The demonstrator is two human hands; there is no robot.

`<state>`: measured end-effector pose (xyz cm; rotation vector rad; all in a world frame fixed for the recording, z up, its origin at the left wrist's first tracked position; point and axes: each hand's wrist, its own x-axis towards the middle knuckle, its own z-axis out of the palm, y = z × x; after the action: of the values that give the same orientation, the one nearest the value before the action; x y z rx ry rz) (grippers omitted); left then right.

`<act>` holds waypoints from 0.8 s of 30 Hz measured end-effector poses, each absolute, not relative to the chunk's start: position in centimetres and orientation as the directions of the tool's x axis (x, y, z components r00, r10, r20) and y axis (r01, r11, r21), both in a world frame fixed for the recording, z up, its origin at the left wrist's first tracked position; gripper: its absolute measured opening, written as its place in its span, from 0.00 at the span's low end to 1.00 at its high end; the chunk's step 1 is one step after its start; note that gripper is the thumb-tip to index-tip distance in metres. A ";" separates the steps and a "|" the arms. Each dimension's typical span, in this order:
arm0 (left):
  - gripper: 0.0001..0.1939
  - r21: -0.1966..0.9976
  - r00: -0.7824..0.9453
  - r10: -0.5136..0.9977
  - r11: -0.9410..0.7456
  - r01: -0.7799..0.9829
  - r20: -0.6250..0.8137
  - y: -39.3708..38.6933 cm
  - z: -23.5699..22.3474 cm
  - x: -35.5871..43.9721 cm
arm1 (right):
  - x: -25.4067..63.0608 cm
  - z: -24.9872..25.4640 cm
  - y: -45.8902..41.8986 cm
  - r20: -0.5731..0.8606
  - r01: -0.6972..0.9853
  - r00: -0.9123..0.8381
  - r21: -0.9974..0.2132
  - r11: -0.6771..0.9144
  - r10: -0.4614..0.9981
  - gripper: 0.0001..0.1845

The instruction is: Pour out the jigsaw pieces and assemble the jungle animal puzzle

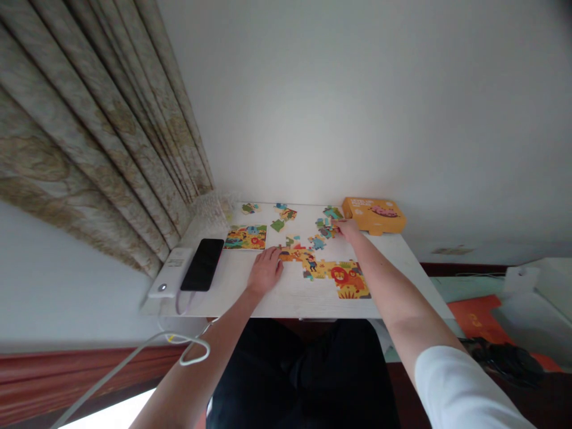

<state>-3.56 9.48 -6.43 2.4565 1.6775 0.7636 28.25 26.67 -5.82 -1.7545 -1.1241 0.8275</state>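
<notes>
My left hand lies flat on the white table, fingers stretched out, its fingertips at the left end of a partly joined jigsaw puzzle. This joined strip runs to the right and ends in a block with red lions. Reaching farther out, my right hand has its fingers closed on a puzzle piece among a small cluster of loose pieces; the fingers partly hide it. Blue loose pieces lie just left of that cluster. A green piece and several others are scattered toward the wall.
A picture card lies at the left, beside a black phone and a white box. Clear bubble wrap is bunched by the curtain. An orange puzzle box stands at the back right. A white cable hangs at lower left.
</notes>
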 end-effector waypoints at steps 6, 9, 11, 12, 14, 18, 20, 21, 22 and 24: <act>0.18 0.330 0.270 0.897 -0.388 0.861 0.349 9.6 -6.4 -3.5 | 29.7 -4.9 24.6 -0.173 0.266 0.464 -0.908 -0.323 0.869 0.08; 0.19 0.326 0.265 0.895 -0.386 0.863 0.359 9.6 -6.5 -3.4 | 30.3 -4.5 22.0 -0.157 0.239 0.472 -0.925 -0.297 0.868 0.09; 0.19 0.319 0.268 0.892 -0.390 0.864 0.365 9.7 -6.4 -3.4 | 30.2 -4.4 19.6 -0.140 0.219 0.438 -0.942 -0.256 0.888 0.14; 0.18 0.314 0.270 0.890 -0.392 0.865 0.368 9.6 -6.4 -3.4 | 30.0 -4.5 18.2 -0.129 0.205 0.410 -0.952 -0.229 0.903 0.18; 0.18 0.305 0.271 0.886 -0.394 0.867 0.375 9.6 -6.2 -3.5 | 29.1 -4.6 15.2 -0.107 0.167 0.339 -0.971 -0.171 0.935 0.24; 0.20 0.303 0.291 0.865 -0.430 0.851 0.410 9.1 -5.7 -3.5 | 26.6 -5.0 9.7 -0.062 0.025 0.173 -0.997 -0.068 0.983 0.29; 0.21 0.329 0.298 0.848 -0.460 0.825 0.437 8.4 -5.6 -2.9 | 25.4 -5.1 7.6 -0.068 -0.010 0.141 -0.998 -0.067 0.988 0.29; 0.21 0.348 0.295 0.843 -0.469 0.812 0.450 7.9 -5.5 -2.5 | 24.9 -5.2 6.8 -0.069 -0.017 0.128 -0.998 -0.067 0.989 0.29; 0.22 0.368 0.294 0.840 -0.479 0.797 0.456 7.3 -5.5 -1.9 | 24.4 -5.3 6.2 -0.068 -0.021 0.114 -0.998 -0.066 0.991 0.29; 0.23 0.401 0.326 0.834 -0.511 0.760 0.446 6.1 -5.5 -0.3 | 23.8 -5.4 5.3 -0.063 -0.024 0.084 -0.998 -0.061 0.994 0.29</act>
<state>-0.35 6.08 -5.52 2.4592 1.4865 0.9401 23.81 5.28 -5.41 -1.2780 -1.1008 1.2010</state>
